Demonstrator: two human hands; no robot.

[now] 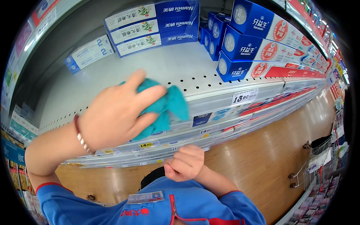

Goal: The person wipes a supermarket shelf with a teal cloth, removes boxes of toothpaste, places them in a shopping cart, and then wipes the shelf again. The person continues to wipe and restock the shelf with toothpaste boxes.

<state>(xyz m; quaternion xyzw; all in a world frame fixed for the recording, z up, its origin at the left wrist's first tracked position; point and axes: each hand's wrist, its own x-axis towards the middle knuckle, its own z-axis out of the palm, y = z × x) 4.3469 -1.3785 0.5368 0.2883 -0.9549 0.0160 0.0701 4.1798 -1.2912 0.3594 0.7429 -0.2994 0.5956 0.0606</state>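
My left hand (112, 112) grips a teal cloth (160, 107) over the front edge of a white metal shelf (152, 62), blurred by motion. The cloth bunches beneath the fingers and its free end hangs past the shelf lip. A dark red and metallic bracelet (81, 137) circles my left wrist. My right hand (185, 163) is closed in a fist before my chest, below the price rail, with nothing visible in it. Behind my left hand stand shrink-wrapped Namei boxes (140, 31) and a pale blue-and-white box pack (90, 53).
Stacked blue and white Yaeason boxes (242, 50) stand to the right on the shelf. A price rail (208, 104) runs along its edge, above lower stocked shelves. Wooden-look floor (270, 140) lies beyond, with a wire shopping cart (315, 160) at far right.
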